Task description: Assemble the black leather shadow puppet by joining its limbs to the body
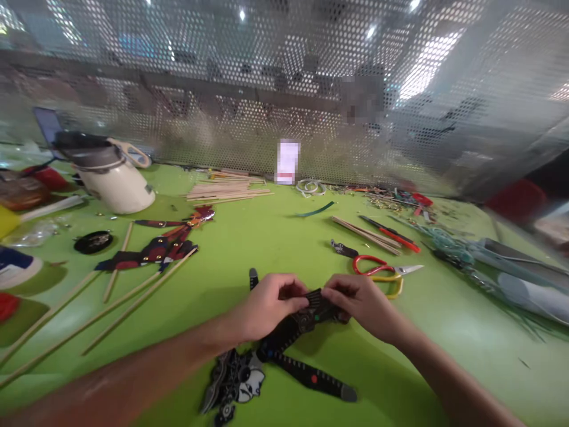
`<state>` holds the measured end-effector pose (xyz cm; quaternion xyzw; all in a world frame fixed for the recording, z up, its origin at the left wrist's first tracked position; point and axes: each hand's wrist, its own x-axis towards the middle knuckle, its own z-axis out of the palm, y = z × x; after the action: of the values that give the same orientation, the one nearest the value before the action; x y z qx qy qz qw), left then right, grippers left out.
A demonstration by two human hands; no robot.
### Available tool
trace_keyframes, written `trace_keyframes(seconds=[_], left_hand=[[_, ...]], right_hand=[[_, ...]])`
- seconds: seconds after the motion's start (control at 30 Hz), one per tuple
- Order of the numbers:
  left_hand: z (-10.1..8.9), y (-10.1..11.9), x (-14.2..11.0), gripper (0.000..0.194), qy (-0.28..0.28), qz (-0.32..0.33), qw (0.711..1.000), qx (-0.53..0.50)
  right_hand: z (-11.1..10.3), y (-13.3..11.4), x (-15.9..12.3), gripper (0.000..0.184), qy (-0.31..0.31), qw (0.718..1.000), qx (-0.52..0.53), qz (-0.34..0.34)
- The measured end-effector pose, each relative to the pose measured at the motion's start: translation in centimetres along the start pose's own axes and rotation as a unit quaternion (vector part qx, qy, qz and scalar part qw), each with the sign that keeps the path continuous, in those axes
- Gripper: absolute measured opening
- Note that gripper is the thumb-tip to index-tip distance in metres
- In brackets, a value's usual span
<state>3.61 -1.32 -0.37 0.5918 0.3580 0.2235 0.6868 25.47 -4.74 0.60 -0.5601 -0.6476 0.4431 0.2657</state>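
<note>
A flat black shadow puppet (288,350) with a white face and jointed limbs lies on the green table (275,237) in front of me. My left hand (267,305) and my right hand (362,302) are both closed in a pinch on a dark patterned piece of the puppet (316,303), lifted slightly off the table between them. One black limb (317,379) stretches out to the lower right.
A second red-and-dark puppet (155,246) with long bamboo rods (102,314) lies to the left. Red-handled scissors (382,270), pliers (344,249), sticks (226,188) and wire scraps lie behind. A white pot (115,178) stands at far left. Perforated metal screen (284,89) backs the table.
</note>
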Motion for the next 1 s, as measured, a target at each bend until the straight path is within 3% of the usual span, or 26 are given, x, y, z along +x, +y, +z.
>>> trace_keyframes(seconds=[0.13, 0.3, 0.47, 0.73, 1.0], left_hand=[[-0.3, -0.6, 0.2, 0.02, -0.011, 0.021, 0.998, 0.062], [-0.5, -0.9, 0.1, 0.023, -0.012, 0.014, 0.995, 0.1], [-0.6, -0.8, 0.0, 0.023, -0.011, 0.017, 0.994, 0.112], [-0.5, -0.5, -0.2, 0.016, -0.027, -0.001, 0.991, 0.127], [-0.3, -0.5, -0.4, 0.012, -0.029, -0.001, 0.99, 0.138]], right_hand=[[-0.1, 0.3, -0.3, 0.033, -0.048, 0.998, -0.019, 0.036], [0.6, -0.6, -1.1, 0.032, 0.01, 0.988, -0.146, -0.055], [1.0, -0.3, -1.1, 0.023, 0.019, 0.982, -0.151, -0.111], [1.4, -1.1, -1.5, 0.022, 0.019, 0.979, -0.195, -0.047], [1.1, -1.8, -1.7, 0.01, 0.005, 0.979, -0.186, -0.083]])
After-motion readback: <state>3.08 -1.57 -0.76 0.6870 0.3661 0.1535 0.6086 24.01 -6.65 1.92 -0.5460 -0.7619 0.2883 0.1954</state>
